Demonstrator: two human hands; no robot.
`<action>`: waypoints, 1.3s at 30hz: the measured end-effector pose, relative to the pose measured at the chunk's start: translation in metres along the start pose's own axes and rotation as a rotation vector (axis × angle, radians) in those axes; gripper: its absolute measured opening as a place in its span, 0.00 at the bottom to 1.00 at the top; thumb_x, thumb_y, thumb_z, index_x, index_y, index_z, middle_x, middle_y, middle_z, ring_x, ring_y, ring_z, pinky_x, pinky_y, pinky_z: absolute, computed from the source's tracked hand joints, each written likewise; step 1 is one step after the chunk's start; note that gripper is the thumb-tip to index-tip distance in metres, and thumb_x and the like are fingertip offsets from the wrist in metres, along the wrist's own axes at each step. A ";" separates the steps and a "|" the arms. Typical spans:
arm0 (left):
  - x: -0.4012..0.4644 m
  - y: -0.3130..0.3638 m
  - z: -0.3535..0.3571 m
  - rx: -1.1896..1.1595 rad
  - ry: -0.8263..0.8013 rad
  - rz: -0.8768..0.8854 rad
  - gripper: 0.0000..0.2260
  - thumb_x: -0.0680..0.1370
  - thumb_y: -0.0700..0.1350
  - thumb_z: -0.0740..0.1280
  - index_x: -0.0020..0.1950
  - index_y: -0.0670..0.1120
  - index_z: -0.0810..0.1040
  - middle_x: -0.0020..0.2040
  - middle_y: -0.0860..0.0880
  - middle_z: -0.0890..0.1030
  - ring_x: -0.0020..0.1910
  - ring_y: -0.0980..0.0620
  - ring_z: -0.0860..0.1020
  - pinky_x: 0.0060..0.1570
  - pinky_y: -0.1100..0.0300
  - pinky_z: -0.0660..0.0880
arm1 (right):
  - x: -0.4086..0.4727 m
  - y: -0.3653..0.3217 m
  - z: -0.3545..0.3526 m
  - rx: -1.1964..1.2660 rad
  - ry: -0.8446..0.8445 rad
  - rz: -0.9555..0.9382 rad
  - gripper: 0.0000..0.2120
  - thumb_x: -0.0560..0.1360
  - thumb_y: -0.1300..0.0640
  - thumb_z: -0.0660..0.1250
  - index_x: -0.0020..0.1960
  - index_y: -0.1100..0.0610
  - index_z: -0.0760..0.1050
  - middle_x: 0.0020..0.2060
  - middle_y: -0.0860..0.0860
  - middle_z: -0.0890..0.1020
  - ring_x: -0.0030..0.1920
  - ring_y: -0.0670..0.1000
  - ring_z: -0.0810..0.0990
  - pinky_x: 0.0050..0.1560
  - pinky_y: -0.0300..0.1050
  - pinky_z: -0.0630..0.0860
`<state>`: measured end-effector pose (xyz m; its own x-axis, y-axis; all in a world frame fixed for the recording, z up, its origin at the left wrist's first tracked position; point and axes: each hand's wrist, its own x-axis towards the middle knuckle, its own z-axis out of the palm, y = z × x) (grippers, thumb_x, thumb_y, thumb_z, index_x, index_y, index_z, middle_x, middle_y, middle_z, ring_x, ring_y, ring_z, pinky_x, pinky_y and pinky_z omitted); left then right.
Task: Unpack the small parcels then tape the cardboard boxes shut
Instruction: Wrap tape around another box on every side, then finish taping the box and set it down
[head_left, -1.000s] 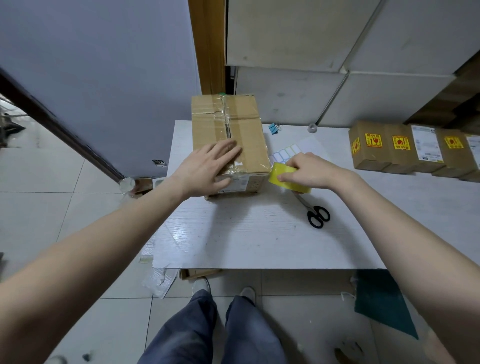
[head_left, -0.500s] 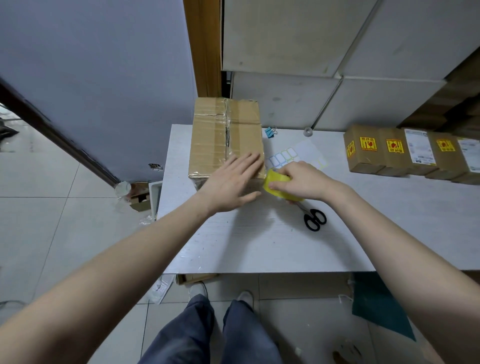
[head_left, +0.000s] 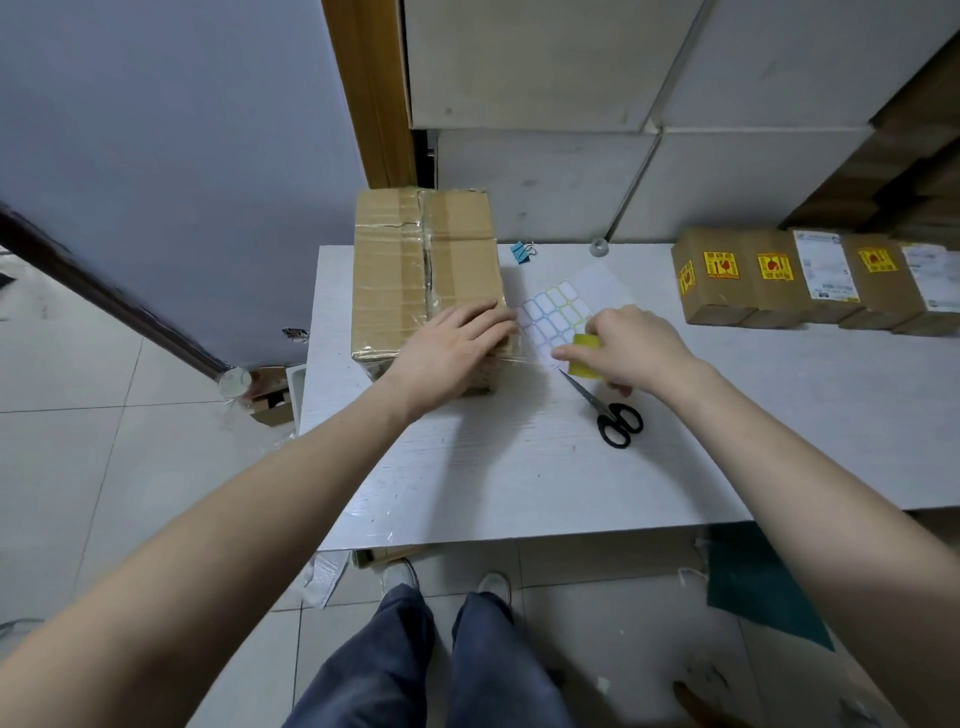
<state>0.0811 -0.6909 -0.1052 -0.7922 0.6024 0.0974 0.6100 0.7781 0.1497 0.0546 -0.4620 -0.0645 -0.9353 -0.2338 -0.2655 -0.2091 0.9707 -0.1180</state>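
Head view: a large cardboard box (head_left: 426, 270) stands on the white counter (head_left: 498, 467) in the upper middle of the frame, its flaps closed and its top crossed with clear tape along the centre seam. The left hand (head_left: 451, 353) lies flat over the box's near right corner, fingers straight and pressing down on the top edge. A thin strip of clear tape (head_left: 524, 357) stretches from that corner toward the right hand (head_left: 631, 345), just right of centre, whose grip is curled around a yellow tape dispenser (head_left: 584, 355). Under and behind that hand lies a sheet of blank labels (head_left: 553, 312), touching the box's right side. Black-handled scissors (head_left: 610, 415) lie on the counter just below the right hand, blades pointing up-left. A blue binder clip (head_left: 521, 252) sits near the box's far right corner. At the right edge of the frame a row of small parcels (head_left: 810, 283) stands side by side, several bearing yellow stickers, well apart from the big box.
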 end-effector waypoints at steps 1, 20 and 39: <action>0.000 -0.002 0.000 -0.006 0.001 0.003 0.23 0.76 0.36 0.57 0.72 0.43 0.67 0.74 0.48 0.67 0.74 0.45 0.61 0.71 0.54 0.58 | -0.001 0.003 0.005 0.029 0.012 0.004 0.27 0.72 0.33 0.62 0.30 0.54 0.64 0.27 0.49 0.70 0.35 0.55 0.71 0.33 0.45 0.64; -0.015 0.077 0.059 -0.860 -0.110 -0.603 0.10 0.78 0.51 0.66 0.55 0.48 0.73 0.57 0.50 0.79 0.52 0.52 0.77 0.53 0.56 0.74 | -0.010 0.017 0.087 1.019 -0.162 0.232 0.11 0.79 0.58 0.57 0.43 0.58 0.77 0.41 0.51 0.78 0.41 0.45 0.75 0.46 0.42 0.70; -0.001 0.067 0.016 -0.274 0.315 -0.102 0.09 0.75 0.42 0.66 0.54 0.40 0.77 0.50 0.45 0.78 0.46 0.44 0.74 0.43 0.51 0.73 | -0.029 0.049 0.131 0.257 -0.138 0.518 0.14 0.75 0.62 0.65 0.57 0.67 0.67 0.55 0.64 0.77 0.57 0.64 0.75 0.51 0.52 0.72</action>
<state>0.1233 -0.6367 -0.1108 -0.8398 0.4085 0.3577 0.5359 0.7292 0.4255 0.1089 -0.4149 -0.1877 -0.8478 0.2454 -0.4702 0.3567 0.9199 -0.1631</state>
